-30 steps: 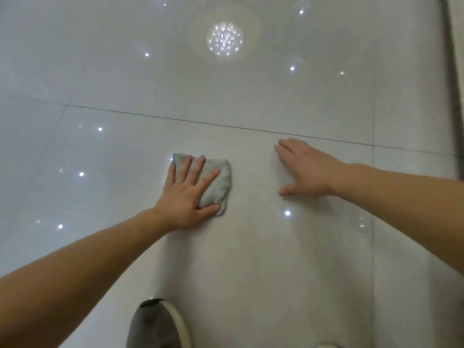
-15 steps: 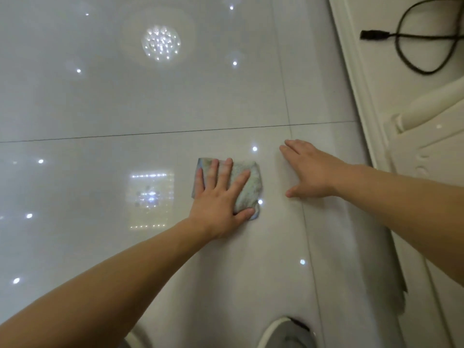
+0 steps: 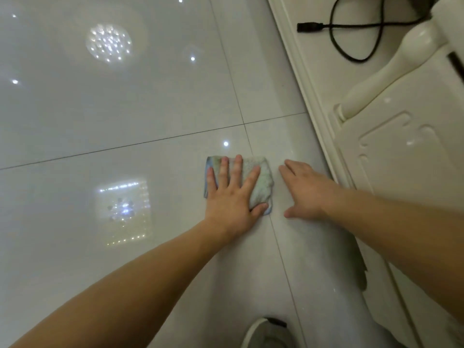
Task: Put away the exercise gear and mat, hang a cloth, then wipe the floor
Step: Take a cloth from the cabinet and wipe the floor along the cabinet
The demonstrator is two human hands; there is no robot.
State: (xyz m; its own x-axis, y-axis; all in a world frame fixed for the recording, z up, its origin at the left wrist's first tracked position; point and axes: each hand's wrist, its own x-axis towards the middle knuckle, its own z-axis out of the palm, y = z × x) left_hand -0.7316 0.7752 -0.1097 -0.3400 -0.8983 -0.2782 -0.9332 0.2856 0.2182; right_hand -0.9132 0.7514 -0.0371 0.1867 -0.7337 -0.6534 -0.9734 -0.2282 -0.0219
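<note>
Glossy tiled floor (image 3: 105, 116): wiping step in hand, judging by scene. Left hand (image 3: 232, 194) spread flat, pressing folded cloth (image 3: 262, 183) onto tile near skirting. Right hand (image 3: 305, 189) flat, empty, bracing just beside cloth. Next move likely: slide cloth under steady pressure along unwiped tile.

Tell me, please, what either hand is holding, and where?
Left hand presses the folded pale green terry cloth flat across its top; right hand holds nothing.

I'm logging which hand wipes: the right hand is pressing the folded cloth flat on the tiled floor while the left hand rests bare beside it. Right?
Not quite. The head view shows the left hand pressing the folded cloth on the tiled floor, while the right hand rests bare beside it.
</note>
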